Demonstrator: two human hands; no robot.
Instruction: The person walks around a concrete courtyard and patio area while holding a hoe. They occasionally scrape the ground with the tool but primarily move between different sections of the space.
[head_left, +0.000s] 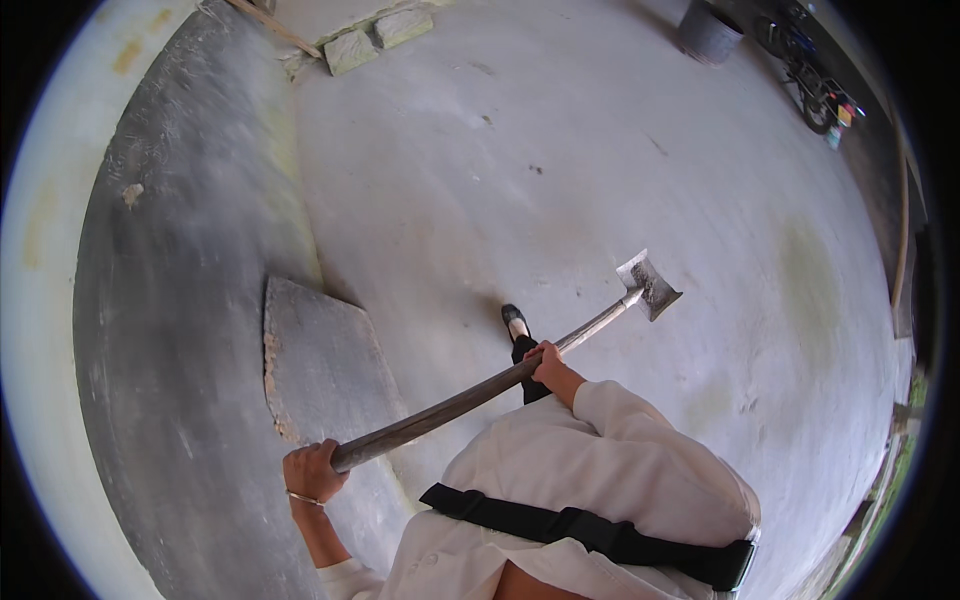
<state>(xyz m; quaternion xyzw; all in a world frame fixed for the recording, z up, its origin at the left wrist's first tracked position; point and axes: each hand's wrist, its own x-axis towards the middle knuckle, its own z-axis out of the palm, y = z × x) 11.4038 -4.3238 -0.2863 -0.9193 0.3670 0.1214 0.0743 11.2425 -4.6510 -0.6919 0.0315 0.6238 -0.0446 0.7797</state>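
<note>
A long-handled shovel [455,405] lies slantwise across the front of my body, held in both hands. My left hand [315,472] is closed round the butt end of its wooden handle, at the lower left. Further along the handle, my right hand [545,362] grips it about midway. The metal shovel blade [655,286] is off to the right, above the floor or close to it; I cannot tell if it touches. Some dark residue clings to the blade, and no load shows on it. A bracelet is round my left wrist.
A dark slab [325,350] leans at the base of the grey wall [190,300] on my left. Pale blocks [352,52] and a wooden stick [275,27] lie at the far left. A bucket [710,35] and a motorcycle [812,85] stand at the far right. My shoe [514,318] is on the concrete floor.
</note>
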